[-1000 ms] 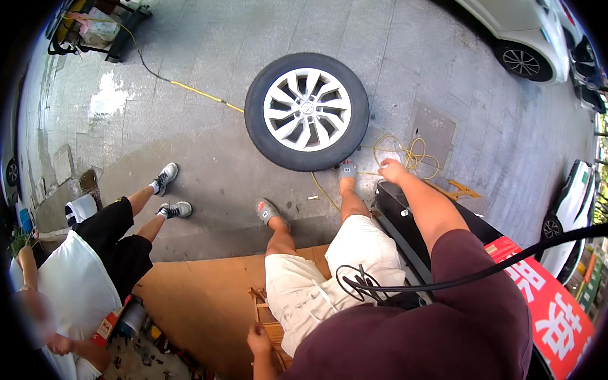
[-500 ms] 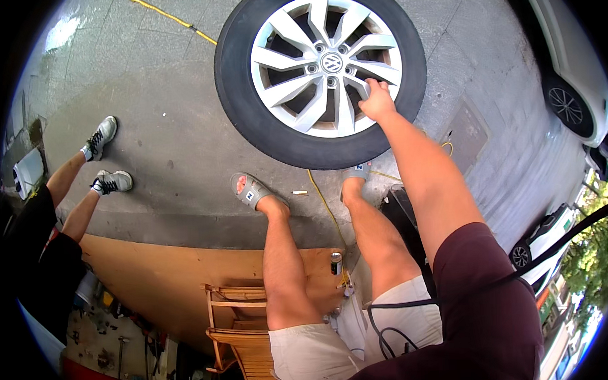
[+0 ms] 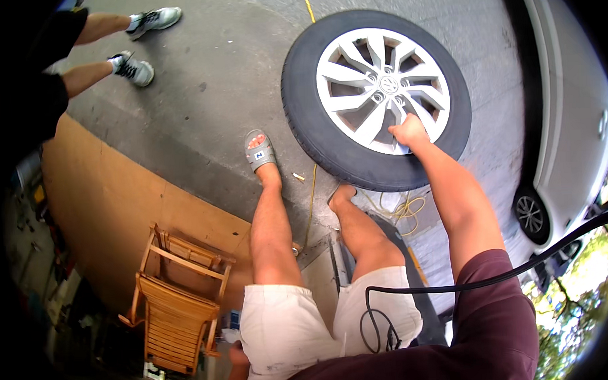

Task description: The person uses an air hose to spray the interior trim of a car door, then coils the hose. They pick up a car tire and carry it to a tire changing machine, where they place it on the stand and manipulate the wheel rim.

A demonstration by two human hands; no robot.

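Note:
A large black tyre (image 3: 310, 126) on a silver multi-spoke wheel (image 3: 361, 94) is in the upper middle, just beyond my feet. My right hand (image 3: 408, 131) grips a spoke at the wheel's near side, fingers curled into the gap. My left hand (image 3: 237, 353) is low beside my shorts, largely hidden, so its fingers cannot be made out. A yellow hose (image 3: 313, 196) runs along the ground near my sandalled left foot (image 3: 262, 154).
Another person's legs (image 3: 99, 76) in trainers are at upper left. A folded wooden chair (image 3: 174, 318) rests by a plywood sheet (image 3: 110, 190) at lower left. A white car (image 3: 566, 114) stands at right; a black cable (image 3: 514, 271) crosses before me. Loose yellow cord (image 3: 405, 210) lies below the tyre.
My right hand has reached out from beside the black equipment onto the wheel's spokes. The view has swung, bringing the wheel nearer and shifting it right in the picture.

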